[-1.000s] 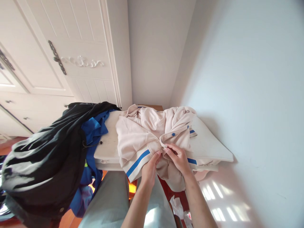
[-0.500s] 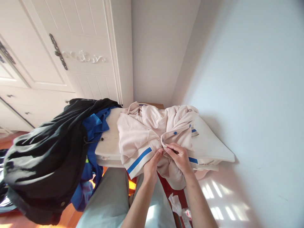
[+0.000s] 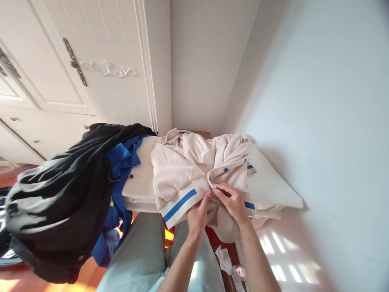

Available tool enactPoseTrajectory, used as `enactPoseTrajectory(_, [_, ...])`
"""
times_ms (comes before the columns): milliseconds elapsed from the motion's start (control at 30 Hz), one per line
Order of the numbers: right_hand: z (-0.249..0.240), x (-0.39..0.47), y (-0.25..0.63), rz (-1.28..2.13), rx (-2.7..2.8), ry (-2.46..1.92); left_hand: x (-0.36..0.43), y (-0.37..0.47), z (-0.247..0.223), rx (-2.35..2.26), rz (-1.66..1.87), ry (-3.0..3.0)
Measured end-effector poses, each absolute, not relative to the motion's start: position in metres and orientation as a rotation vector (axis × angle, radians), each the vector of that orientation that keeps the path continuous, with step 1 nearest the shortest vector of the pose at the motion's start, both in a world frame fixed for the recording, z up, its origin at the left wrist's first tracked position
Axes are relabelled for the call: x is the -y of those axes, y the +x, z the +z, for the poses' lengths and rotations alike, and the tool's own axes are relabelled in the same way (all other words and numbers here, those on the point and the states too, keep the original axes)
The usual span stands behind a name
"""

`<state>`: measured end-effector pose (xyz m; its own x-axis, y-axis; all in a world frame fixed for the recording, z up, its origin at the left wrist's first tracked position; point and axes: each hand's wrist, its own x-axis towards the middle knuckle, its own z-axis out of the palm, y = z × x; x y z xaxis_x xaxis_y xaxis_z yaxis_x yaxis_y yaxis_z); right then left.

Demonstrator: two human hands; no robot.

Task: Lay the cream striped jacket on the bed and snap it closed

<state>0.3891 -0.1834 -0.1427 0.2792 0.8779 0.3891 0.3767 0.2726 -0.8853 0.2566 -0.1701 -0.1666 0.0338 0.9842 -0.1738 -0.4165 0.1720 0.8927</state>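
A pale pink jacket (image 3: 176, 164) with blue-striped hem bands and blue snap buttons lies rumpled on a white table (image 3: 138, 184). My left hand (image 3: 199, 213) pinches the left front edge of the jacket near its hem, thumb on top. Right beside it, my right hand (image 3: 231, 200) holds the other front edge between thumb and fingers, just below the curled placket. The fingertips of both hands almost meet at the jacket's middle. What lies between the fingertips is too small to make out.
Black clothing (image 3: 63, 202) and a blue garment (image 3: 121, 158) hang over the table's left end. Behind stands a white wardrobe (image 3: 115, 48); a pale wall (image 3: 319, 101) rises on the right. Crumpled white paper (image 3: 224, 259) lies below, near my legs.
Both hands keep their hold at the jacket's front edges, with only slight finger movement. The whole view has shifted a little.
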Motion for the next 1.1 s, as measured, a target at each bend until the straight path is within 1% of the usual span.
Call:
enactPoseTrajectory(267, [-0.1466, 0.1835, 0.3908, 0.651, 1.176, -1.353, 0.1692, 0.2545, -0.1657, -0.986, 1.216, 0.886])
enactPoseTrajectory(533, [-0.1444, 0.1852, 0.391, 0.597, 1.234, -1.393, 0.1699, 0.2531, -0.1625, -1.021, 1.247, 0.95])
enactPoseTrajectory(767, [-0.1456, 0.1874, 0.3946, 0.634, 1.251, -1.381, 0.1672, 0.2513, -0.1677, -0.999, 1.227, 0.891])
enactPoseTrajectory(1100, [-0.1402, 0.1875, 0.3953, 0.567, 1.375, -1.344, 0.1678, 0.2492, -0.1671, -0.982, 1.205, 0.861])
